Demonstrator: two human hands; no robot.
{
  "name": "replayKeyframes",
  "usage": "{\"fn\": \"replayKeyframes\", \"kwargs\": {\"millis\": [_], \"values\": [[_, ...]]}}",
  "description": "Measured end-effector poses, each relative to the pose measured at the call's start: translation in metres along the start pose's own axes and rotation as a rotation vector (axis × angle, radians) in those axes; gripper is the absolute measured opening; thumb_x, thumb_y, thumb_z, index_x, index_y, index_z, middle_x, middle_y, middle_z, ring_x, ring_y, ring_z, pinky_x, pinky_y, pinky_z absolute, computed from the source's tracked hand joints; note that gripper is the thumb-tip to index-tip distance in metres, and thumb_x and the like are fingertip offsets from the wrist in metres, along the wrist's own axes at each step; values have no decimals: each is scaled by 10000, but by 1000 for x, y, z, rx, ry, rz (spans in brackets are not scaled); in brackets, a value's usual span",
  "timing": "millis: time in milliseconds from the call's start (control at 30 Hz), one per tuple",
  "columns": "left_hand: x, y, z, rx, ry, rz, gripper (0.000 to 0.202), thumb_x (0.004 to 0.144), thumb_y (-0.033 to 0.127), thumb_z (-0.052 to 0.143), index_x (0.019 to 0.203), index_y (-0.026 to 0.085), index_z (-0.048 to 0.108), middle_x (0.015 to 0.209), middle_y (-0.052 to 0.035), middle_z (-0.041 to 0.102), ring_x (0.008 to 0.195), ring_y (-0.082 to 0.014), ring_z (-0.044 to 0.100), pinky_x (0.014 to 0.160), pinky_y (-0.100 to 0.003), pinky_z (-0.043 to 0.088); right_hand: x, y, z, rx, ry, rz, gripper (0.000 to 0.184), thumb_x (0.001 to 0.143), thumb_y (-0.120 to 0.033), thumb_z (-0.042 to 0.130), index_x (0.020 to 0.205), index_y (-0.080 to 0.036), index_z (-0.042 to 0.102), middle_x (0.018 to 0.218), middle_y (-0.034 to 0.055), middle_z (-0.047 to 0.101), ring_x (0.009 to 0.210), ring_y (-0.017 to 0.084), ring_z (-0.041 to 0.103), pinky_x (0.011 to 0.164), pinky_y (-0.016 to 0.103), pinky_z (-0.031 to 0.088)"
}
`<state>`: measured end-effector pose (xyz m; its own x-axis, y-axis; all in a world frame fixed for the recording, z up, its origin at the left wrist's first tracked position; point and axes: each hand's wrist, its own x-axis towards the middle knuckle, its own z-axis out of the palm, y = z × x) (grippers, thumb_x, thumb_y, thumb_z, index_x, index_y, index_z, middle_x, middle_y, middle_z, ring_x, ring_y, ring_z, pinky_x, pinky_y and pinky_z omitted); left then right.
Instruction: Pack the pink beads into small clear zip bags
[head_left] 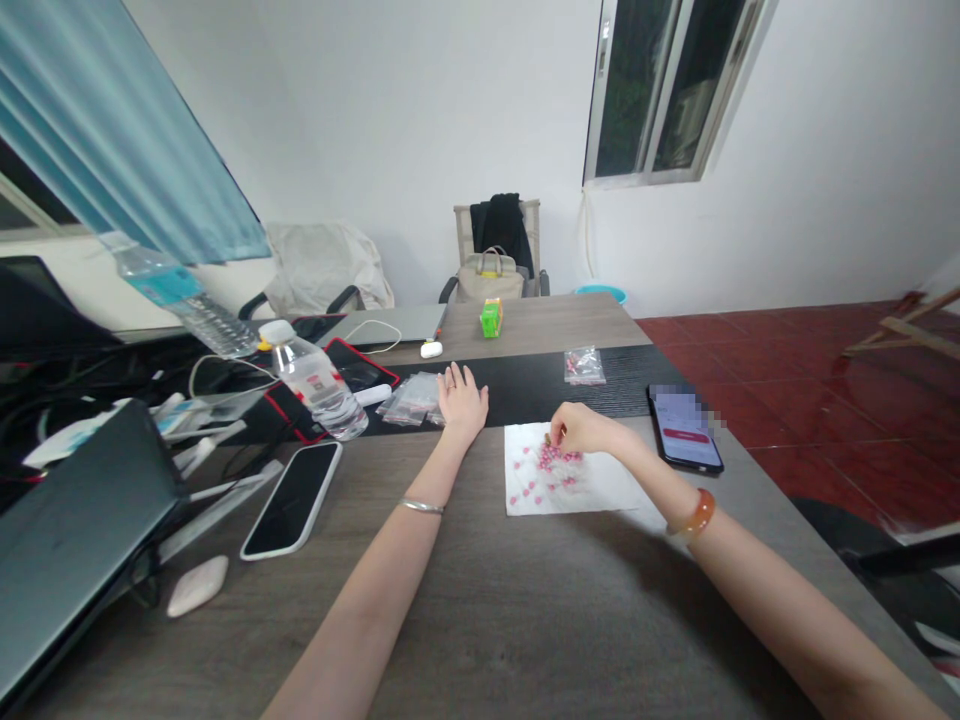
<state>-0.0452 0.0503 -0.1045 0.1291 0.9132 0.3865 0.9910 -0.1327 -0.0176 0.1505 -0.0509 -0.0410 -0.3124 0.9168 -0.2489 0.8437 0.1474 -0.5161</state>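
Palm down with fingers spread, my left hand (462, 400) rests on the dark strip of the table, beside small clear plastic bags (411, 399). Over a white paper sheet (600, 490), my right hand (585, 430) is closed in a pinch. Its fingertips are at the upper edge of a cluster of small pink beads (551, 458); more beads lie scattered lower on the sheet. A tiny brownish thing shows by the fingertips, too small to name, and I cannot make out what the pinch holds.
Left are a white-edged phone (292, 500), a water bottle (315, 380), a dark laptop (82, 540) and a pale computer mouse (198, 586). Right of the sheet lies a lit phone (684, 428). Farther back are another plastic bag (584, 365) and a green box (491, 318).
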Motion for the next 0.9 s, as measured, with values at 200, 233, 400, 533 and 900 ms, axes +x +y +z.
{"fn": "replayKeyframes", "kwargs": {"millis": [200,233,400,533,900], "values": [[2,2,-4,-27,71,81,476,892,295,380,1268,35,512,1416,-220,412,1308,-321,390,1127,-470,163,-3,-1,-3,-33,-8,28,258,585,-11,561,729,-130,738,771,66,724,697,145,639,554,183,388],[2,3,-5,-40,81,93,460,892,288,378,1252,44,526,1411,-213,424,1302,-318,400,1126,-471,165,-3,-1,-4,-40,-12,34,252,587,-23,573,738,-138,740,772,62,724,699,146,638,556,185,388],[1,8,-8,-98,124,146,404,896,272,367,1199,88,562,1389,-182,464,1270,-292,443,1124,-473,181,-6,-3,-11,-65,-37,51,254,597,-53,597,771,-164,745,777,45,722,709,148,638,568,188,393],[0,8,-7,-108,143,160,362,893,263,379,1156,117,581,1362,-163,501,1243,-284,473,1112,-479,207,-9,-4,-14,-80,-58,57,257,629,-43,575,775,-167,748,787,51,724,730,150,643,593,191,397],[-2,12,-7,-227,124,292,301,892,233,419,1118,150,600,1329,-123,544,1177,-243,524,1066,-454,287,-57,-57,-34,45,-164,-241,257,806,-133,512,958,-130,719,847,68,707,708,134,599,601,227,395]]}}
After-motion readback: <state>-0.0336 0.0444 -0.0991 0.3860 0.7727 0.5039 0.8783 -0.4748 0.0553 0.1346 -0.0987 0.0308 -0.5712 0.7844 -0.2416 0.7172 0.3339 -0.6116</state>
